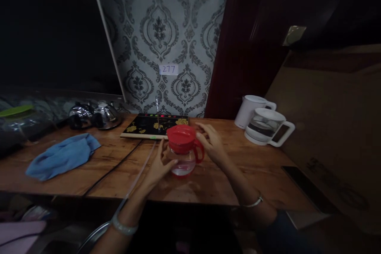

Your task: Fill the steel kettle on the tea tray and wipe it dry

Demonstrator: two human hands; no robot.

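Observation:
A clear glass pitcher [183, 165] with a red lid [180, 134] and a red handle [200, 152] stands upright near the front of the wooden table, some clear liquid low inside it. My left hand [162, 164] wraps its left side, thumb across the front of the glass. On the other side, my right hand [212, 143] is beside the lid's edge and the top of the handle. Its fingers are stretched and apart from the thumb; whether the fingertips touch the lid is hard to make out.
Behind the pitcher lies a black induction cooker [145, 125] with gold flowers and a thin upright tube. A blue cloth [65, 156] and shiny metal kettles [107, 116] are left; a white kettle [248, 111] and glass kettle [262, 129] right. A black cable [114, 166] crosses the table [238, 166].

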